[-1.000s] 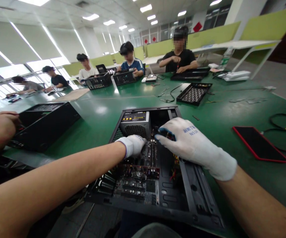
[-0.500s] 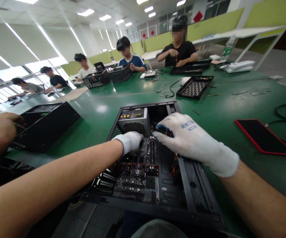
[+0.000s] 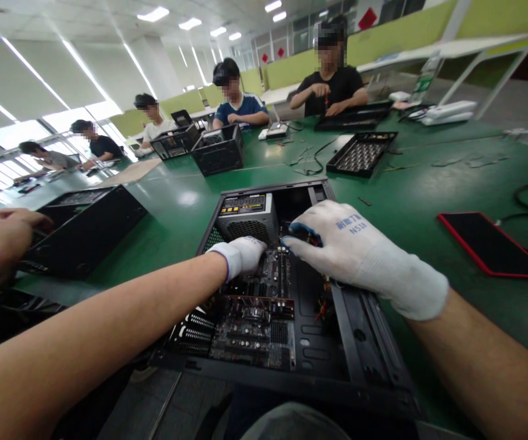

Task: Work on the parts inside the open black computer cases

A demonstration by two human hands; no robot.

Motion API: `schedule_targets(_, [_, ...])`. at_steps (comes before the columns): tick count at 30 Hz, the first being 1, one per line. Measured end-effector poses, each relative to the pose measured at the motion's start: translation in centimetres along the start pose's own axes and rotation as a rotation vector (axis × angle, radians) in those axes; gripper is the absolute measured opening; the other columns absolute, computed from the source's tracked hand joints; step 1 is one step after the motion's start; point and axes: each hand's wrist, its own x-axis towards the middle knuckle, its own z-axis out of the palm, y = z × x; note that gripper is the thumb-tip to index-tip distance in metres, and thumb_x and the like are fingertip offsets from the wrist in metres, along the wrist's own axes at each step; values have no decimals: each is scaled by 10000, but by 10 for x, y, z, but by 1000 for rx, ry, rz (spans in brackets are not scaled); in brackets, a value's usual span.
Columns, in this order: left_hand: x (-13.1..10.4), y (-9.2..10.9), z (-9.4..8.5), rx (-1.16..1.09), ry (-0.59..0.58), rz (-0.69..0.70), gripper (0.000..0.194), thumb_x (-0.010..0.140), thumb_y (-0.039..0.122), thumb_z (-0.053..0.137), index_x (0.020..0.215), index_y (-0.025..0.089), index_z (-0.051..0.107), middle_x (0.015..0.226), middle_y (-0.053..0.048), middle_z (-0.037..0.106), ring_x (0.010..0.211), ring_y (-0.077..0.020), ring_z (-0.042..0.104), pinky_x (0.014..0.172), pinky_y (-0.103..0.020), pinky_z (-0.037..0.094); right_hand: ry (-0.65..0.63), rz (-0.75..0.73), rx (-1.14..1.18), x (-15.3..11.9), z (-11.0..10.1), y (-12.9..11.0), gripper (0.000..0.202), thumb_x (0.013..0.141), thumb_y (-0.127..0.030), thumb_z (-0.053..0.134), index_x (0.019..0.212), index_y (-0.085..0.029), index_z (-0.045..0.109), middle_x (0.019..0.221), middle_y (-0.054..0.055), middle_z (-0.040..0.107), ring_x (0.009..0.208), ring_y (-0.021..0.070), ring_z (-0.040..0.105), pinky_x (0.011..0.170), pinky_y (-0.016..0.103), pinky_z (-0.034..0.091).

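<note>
An opened black computer case [image 3: 264,376] lies in front of me with its inside facing up. The motherboard [image 3: 250,336] sits in it, and a grey power supply [image 3: 250,217] is at the far left corner. My left hand [image 3: 244,255], in a white glove, reaches down by the board's upper part beside the power supply. Its fingers are bent together, tips hidden. My right hand [image 3: 332,238], in a white glove with blue fingertips, arches over the case's right side. A gap shows between thumb and forefinger, close to some thin coloured wires [image 3: 322,308].
Another black case [image 3: 85,232] stands at left, with another person's hand [image 3: 19,223] on it. A red-edged tablet [image 3: 495,244] lies at right. Farther back on the green table [image 3: 172,201] are a black tray-like panel [image 3: 362,153] and several people working on cases.
My hands keep nearly the same pose inside the case. The view has shifted slightly. Across the table, a co-worker's case has turned and come nearer.
</note>
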Motion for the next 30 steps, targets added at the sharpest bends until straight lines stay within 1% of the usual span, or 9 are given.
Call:
schedule_targets(6, [-2, 2, -2, -6, 2, 3, 386, 857, 202, 727, 1234, 120, 716, 1274, -160, 744, 1181, -305, 712, 1046, -350, 546, -3, 12, 6, 0, 0, 1, 420, 1005, -531, 563, 1117, -168, 743, 1078, 128, 749, 1069, 303, 653, 970, 426, 469])
schedule_targets(15, [-1, 0, -2, -16, 6, 5, 425, 833, 288, 777, 1233, 156, 723, 1275, -142, 746, 1181, -305, 711, 1048, -350, 543, -15, 27, -2, 2, -2, -1, 428, 996, -539, 563, 1102, -170, 752, 1094, 138, 758, 1073, 319, 659, 959, 448, 477])
schedule_targets(22, [-1, 1, -3, -2, -5, 6, 449, 821, 253, 773, 1255, 155, 714, 1280, -143, 743, 1180, -297, 709, 1042, -339, 542, -16, 19, 6, 2, -2, -1, 439, 1000, -540, 559, 1113, -163, 752, 1079, 136, 757, 1056, 311, 663, 956, 444, 478])
schedule_targets(26, [0, -1, -1, -1, -6, 5, 445, 824, 275, 779, 1247, 152, 718, 1292, -150, 735, 1185, -306, 706, 1038, -344, 544, -18, 29, -3, 2, -2, -1, 422, 996, -546, 561, 1085, -181, 753, 1069, 126, 761, 1042, 305, 661, 943, 436, 477])
schedule_targets(30, [0, -1, -1, 0, 0, 11, 450, 825, 296, 779, 1248, 157, 717, 1299, -147, 732, 1185, -309, 704, 1036, -348, 544, -8, 22, 2, 2, -1, 0, 431, 999, -549, 556, 1106, -176, 744, 1065, 124, 759, 1031, 299, 659, 941, 431, 477])
